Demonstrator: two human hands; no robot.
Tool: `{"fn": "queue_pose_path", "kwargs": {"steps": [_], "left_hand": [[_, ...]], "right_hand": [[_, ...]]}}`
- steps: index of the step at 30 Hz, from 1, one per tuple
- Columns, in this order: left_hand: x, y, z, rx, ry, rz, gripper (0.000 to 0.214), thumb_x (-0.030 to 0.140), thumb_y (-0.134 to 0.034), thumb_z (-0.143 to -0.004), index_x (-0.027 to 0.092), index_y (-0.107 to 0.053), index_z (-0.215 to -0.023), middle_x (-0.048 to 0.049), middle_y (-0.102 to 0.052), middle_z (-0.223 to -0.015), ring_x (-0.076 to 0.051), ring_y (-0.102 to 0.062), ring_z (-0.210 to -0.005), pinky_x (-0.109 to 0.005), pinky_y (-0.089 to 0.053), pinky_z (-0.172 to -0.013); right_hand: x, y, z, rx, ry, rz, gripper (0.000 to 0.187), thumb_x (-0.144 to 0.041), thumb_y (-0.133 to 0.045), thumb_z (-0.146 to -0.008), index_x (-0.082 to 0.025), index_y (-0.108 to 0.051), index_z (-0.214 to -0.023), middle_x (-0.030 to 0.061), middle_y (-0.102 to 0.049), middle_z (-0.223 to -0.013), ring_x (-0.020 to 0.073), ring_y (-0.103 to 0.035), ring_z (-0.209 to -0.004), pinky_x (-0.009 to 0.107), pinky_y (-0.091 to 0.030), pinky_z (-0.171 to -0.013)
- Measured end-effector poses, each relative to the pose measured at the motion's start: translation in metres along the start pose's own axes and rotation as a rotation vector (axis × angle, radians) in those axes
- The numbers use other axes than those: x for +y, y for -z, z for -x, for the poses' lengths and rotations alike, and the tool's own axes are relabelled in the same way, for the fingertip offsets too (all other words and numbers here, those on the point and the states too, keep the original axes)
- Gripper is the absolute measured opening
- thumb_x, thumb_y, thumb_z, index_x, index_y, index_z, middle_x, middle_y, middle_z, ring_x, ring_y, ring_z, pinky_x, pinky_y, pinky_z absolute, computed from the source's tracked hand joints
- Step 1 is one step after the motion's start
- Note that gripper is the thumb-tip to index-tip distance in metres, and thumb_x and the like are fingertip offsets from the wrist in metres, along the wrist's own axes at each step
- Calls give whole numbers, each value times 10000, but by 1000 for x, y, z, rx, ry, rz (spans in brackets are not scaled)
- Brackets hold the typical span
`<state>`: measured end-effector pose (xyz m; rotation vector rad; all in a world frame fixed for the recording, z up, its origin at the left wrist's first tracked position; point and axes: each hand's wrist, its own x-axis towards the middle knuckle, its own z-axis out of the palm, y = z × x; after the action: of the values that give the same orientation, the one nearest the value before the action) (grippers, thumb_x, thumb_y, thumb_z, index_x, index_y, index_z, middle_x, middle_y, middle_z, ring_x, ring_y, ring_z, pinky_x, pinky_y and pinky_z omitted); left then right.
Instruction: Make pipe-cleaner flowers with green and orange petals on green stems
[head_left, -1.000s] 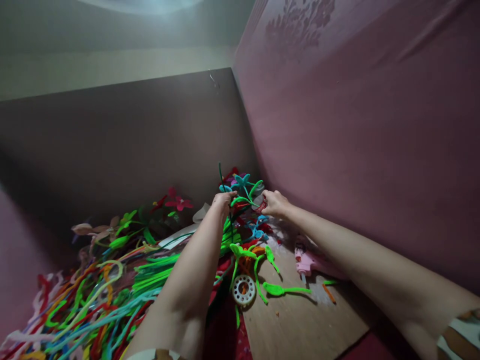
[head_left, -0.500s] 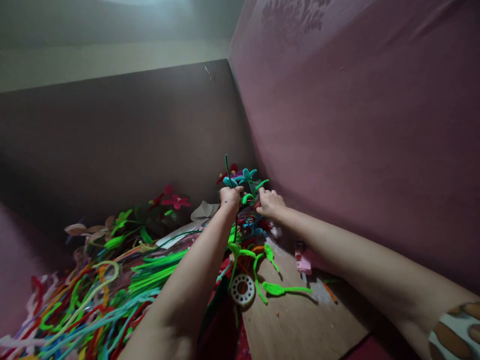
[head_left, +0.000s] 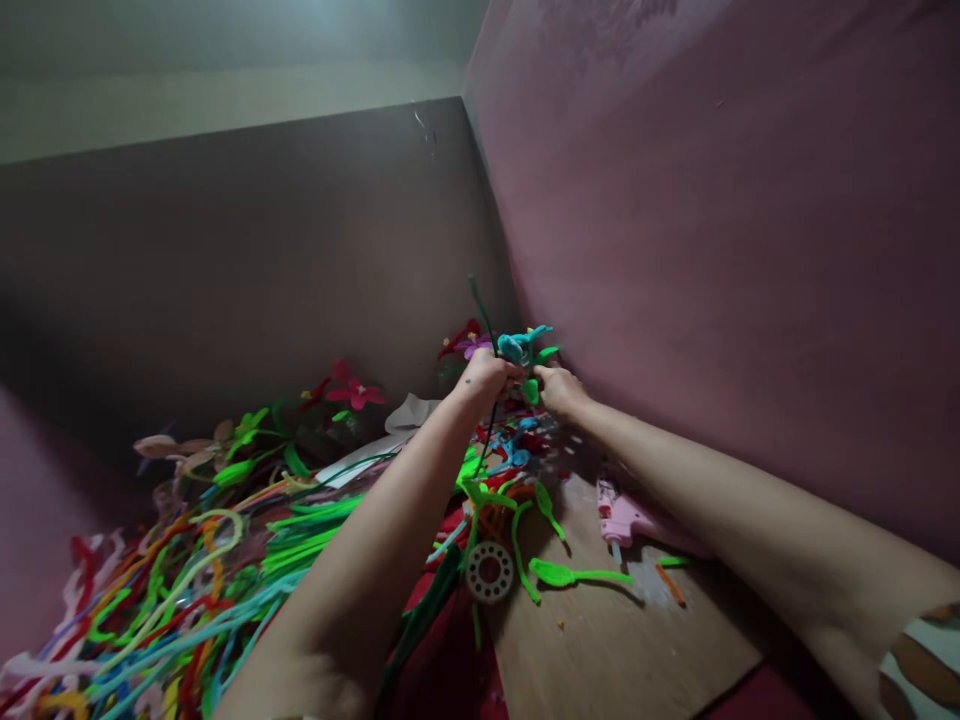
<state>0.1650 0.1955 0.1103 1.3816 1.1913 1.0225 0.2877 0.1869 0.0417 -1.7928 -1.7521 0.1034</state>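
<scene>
My left hand [head_left: 489,376] is closed around a long dark green pipe cleaner [head_left: 481,308], whose ends stick out above and below the fist. Just to its right, my right hand [head_left: 561,391] has its fingers pinched at the green leaves of a teal pipe-cleaner flower [head_left: 517,347]. A bright green leaf [head_left: 531,391] shows between the two hands. The flower's stem and the exact grip of the right fingertips are hidden. Below the hands, several loose green pipe-cleaner leaves [head_left: 553,573] lie on a brown board [head_left: 622,650].
A pink glue gun [head_left: 622,520] rests on the board under my right forearm. A white ring with holes [head_left: 490,573] lies at the board's left edge. Heaps of coloured pipe cleaners [head_left: 187,620] and a pink flower [head_left: 355,388] are at left. A pink wall [head_left: 720,250] rises at right.
Both hands have moved slightly right and up in view, and closer together. The teal flower and dark green pipe cleaner have shifted with them. The view has tilted a little.
</scene>
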Motion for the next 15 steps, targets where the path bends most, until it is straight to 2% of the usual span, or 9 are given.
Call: {"fn": "queue_pose_path", "kwargs": {"steps": [4,8,10,13,15], "left_hand": [[14,11,3,60,-74,-39,194,235,-575,-803,104,-578,-946,-41,-629,-844,-115,-593,-664,-266,-496,-596],[12,24,3,131,-102,-99,265,291,-523,-839,127,-552,-1046,-65,-604,-986,-149,-597,-797,-329,-510,-681],[6,29,1,151,-90,-151,304,306,-512,-845,140,-532,-1098,-80,-576,-1068,-177,-583,-883,-373,-505,-737],[-4,35,-3,178,-72,-242,328,306,-514,-843,147,-516,-1130,-89,-555,-1117,-195,-570,-934,-399,-494,-772],[-9,39,-5,192,-74,-304,326,307,-513,-843,148,-517,-1128,-88,-555,-1116,-194,-570,-932,-398,-495,-770]], "right_hand": [[6,-1,-5,16,14,-92,403,-454,-626,-670,-285,-606,-1036,46,-627,-975,242,-603,-847,279,-414,-647],[11,-7,-13,8,52,-197,403,-391,-686,-640,-201,-629,-991,46,-639,-919,219,-598,-807,267,-423,-649],[13,-10,-16,-9,73,-262,365,-350,-682,-678,-164,-616,-986,30,-639,-856,188,-596,-769,266,-440,-659],[14,-14,-18,-39,107,-368,260,-345,-570,-813,-130,-589,-957,20,-618,-842,146,-590,-728,291,-479,-659],[14,-15,-17,-60,137,-448,235,-330,-554,-827,-114,-586,-913,10,-611,-810,129,-583,-693,287,-482,-641]]}}
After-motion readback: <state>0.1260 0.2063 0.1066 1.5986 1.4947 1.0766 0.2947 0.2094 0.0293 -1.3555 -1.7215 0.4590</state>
